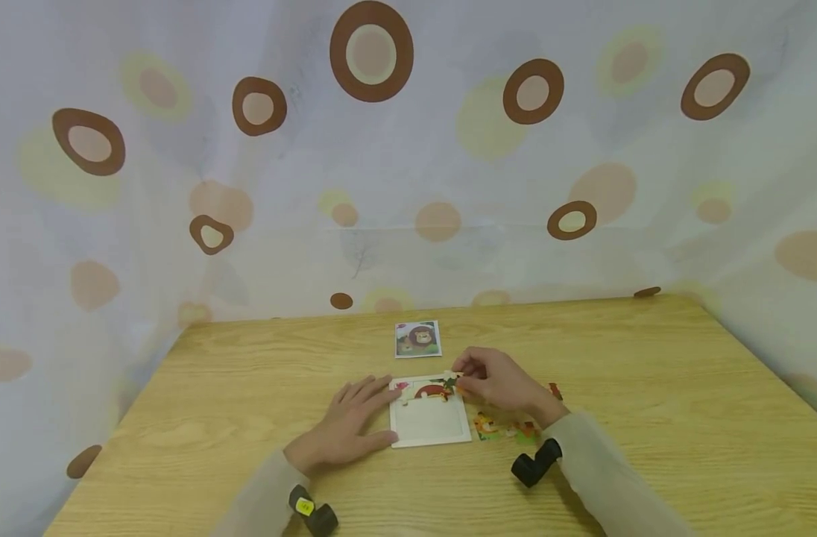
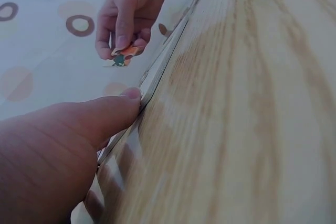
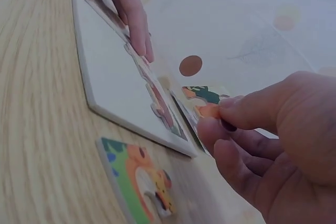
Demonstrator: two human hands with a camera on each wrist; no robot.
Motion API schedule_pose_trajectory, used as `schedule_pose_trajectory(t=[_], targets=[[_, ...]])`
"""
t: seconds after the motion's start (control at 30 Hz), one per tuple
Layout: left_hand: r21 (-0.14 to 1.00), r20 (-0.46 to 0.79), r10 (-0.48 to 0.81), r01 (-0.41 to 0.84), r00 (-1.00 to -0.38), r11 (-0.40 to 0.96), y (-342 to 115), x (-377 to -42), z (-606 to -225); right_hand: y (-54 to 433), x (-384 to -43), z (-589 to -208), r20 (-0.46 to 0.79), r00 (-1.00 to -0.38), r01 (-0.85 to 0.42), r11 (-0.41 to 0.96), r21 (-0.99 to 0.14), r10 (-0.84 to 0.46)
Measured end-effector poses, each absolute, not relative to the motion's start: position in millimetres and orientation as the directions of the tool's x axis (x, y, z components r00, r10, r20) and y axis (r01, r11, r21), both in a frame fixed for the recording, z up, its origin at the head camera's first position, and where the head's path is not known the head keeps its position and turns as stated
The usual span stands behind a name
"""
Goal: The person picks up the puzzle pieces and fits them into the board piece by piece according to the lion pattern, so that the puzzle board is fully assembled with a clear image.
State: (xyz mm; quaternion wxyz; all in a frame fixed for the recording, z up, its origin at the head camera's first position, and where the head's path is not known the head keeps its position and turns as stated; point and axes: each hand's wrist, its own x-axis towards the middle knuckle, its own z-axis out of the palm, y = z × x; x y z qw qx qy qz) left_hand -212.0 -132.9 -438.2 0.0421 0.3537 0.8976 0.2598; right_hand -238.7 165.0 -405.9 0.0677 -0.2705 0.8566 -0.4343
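A white-rimmed puzzle board [image 1: 430,441] lies on the table, with joined pieces [image 1: 431,391] along its far side and a bare white area nearer me. My left hand [image 1: 351,425] rests at the board's left side, its fingers spread and fairly straight. The thumb [image 2: 118,111] touches the board's edge. Between thumb and fingers, my right hand [image 1: 499,379] pinches a puzzle piece [image 3: 207,96] coloured green and orange. That piece is held up above the board's far right corner, apart from the board in the right wrist view.
Loose puzzle pieces [image 1: 487,426] lie on the wooden table [image 1: 281,358] right of the board, some partly under my right forearm. A small lion picture card [image 1: 418,339] lies beyond the board. A spotted cloth [image 1: 442,268] hangs behind the table.
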Motion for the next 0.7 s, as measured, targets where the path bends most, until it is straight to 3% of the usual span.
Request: schedule_pose_trajectory(t=[0.47,0.7], targets=[[0.498,0.081,0.651,0.597,-0.754,0.629,-135,-211,-436,147,-243,-405,0.126,-0.811,-0.403,0.391,-0.827,-0.571],[0.509,0.085,0.651,0.595,-0.754,0.623,-133,-212,-436,128,-240,-416,0.095,-0.807,-0.422,0.456,-0.784,-0.583]])
